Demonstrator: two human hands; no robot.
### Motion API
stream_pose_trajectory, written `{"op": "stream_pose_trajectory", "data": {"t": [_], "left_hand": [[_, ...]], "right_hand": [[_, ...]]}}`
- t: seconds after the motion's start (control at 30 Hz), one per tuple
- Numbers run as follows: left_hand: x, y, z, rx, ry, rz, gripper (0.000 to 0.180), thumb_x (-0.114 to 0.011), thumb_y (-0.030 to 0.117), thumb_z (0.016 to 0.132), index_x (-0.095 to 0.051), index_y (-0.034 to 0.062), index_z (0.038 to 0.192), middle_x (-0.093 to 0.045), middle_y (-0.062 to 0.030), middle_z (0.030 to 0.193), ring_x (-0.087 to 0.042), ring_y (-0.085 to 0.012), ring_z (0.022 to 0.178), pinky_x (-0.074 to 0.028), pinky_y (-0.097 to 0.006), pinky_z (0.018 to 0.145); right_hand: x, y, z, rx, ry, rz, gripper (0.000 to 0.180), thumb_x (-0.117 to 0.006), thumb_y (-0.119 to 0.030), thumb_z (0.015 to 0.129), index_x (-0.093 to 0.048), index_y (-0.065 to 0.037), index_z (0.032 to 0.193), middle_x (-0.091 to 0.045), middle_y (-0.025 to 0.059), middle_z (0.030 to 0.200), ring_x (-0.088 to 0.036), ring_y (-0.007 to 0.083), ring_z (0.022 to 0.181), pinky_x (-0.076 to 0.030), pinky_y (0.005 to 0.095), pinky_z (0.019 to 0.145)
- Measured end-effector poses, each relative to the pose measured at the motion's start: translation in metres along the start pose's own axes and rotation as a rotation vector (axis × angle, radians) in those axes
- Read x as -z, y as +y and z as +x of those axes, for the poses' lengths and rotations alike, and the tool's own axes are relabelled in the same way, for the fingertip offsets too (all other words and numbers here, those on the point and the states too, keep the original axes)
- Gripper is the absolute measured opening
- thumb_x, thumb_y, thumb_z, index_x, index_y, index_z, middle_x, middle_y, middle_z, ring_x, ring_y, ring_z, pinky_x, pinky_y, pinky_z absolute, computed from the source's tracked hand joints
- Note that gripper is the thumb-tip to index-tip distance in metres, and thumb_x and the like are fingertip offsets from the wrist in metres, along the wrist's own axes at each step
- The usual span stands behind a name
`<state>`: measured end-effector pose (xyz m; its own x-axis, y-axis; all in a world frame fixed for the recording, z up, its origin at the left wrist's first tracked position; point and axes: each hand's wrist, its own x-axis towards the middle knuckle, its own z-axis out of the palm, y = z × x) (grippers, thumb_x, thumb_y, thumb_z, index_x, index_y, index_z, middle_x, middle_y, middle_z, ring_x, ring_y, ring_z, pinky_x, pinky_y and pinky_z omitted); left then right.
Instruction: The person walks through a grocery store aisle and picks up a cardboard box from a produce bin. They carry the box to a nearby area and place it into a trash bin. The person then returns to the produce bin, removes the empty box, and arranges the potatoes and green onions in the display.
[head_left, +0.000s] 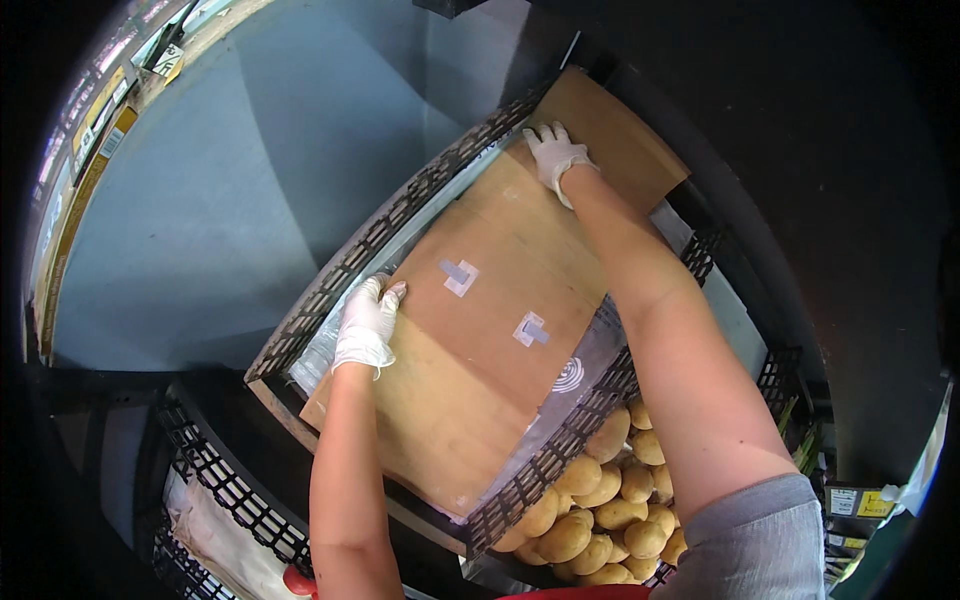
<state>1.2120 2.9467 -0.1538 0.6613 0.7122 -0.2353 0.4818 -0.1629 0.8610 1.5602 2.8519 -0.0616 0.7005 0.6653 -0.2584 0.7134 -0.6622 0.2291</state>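
A long brown cardboard sheet lies slantwise over a black mesh-sided crate, with two pieces of tape on it. My left hand, in a white glove, is closed on the sheet's left edge. Farther off, my right hand, also gloved, rests on the sheet near its far end with the fingers spread. Beneath the cardboard, grey printed plastic shows along the right side. The sheet hides most of what the crate holds.
The crate's slotted black wall runs along the left. Potatoes are heaped in front of it on the right. Another black mesh crate with whitish contents stands at lower left. Pale blue panels rise behind; cartons line the far left edge.
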Motion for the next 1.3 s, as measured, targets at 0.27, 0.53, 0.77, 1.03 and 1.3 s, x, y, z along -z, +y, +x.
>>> {"op": "stream_pose_trajectory", "data": {"t": [0.27,0.53,0.77,1.03,1.3], "left_hand": [[-0.004,0.01,-0.001,-0.055,-0.013,0.045,0.051,-0.065,0.03,0.096,-0.057,-0.0078,0.129,-0.064,-0.0255,0.126,-0.063,-0.0322,0.116,-0.047,-0.036,0.1],[-0.012,0.007,0.005,-0.03,-0.055,0.02,0.053,-0.065,0.03,0.096,-0.056,-0.0061,0.132,-0.063,-0.0241,0.128,-0.062,-0.032,0.119,-0.046,-0.036,0.102],[0.005,-0.001,-0.001,0.02,-0.087,-0.047,0.055,-0.065,0.032,0.095,-0.056,-0.008,0.131,-0.063,-0.0252,0.128,-0.061,-0.0323,0.121,-0.045,-0.036,0.103],[-0.021,-0.007,0.005,-0.061,-0.109,-0.078,0.056,-0.069,0.03,0.093,-0.056,-0.0106,0.129,-0.064,-0.0256,0.125,-0.064,-0.0307,0.116,-0.048,-0.036,0.1],[-0.019,-0.008,0.002,-0.048,-0.092,-0.173,0.054,-0.071,0.025,0.092,-0.056,-0.0111,0.129,-0.064,-0.0244,0.127,-0.063,-0.0286,0.117,-0.047,-0.035,0.101]], "right_hand": [[0.002,0.053,-0.007,-0.136,0.498,0.045,0.068,-0.061,-0.03,0.091,-0.033,-0.016,0.151,-0.039,0.0089,0.153,-0.035,0.0313,0.141,-0.034,0.0547,0.11],[0.003,0.198,-0.028,-0.416,0.385,0.647,0.072,-0.063,-0.049,0.091,-0.042,-0.011,0.148,-0.045,0.0149,0.15,-0.04,0.0331,0.14,-0.033,0.044,0.114],[0.045,0.159,-0.034,-0.522,0.261,0.459,0.083,-0.043,-0.071,0.091,-0.055,-0.003,0.138,-0.052,0.0198,0.144,-0.048,0.0351,0.133,-0.04,0.0417,0.109],[0.005,0.265,-0.01,-0.739,0.208,0.293,0.092,-0.043,-0.08,0.085,-0.059,-0.004,0.134,-0.055,0.0195,0.141,-0.05,0.0361,0.132,-0.04,0.0435,0.107],[0.001,0.224,-0.04,-0.629,0.383,0.513,0.074,-0.045,-0.068,0.091,-0.062,-0.01,0.132,-0.061,0.0131,0.134,-0.054,0.0335,0.127,-0.04,0.0422,0.107]]}}
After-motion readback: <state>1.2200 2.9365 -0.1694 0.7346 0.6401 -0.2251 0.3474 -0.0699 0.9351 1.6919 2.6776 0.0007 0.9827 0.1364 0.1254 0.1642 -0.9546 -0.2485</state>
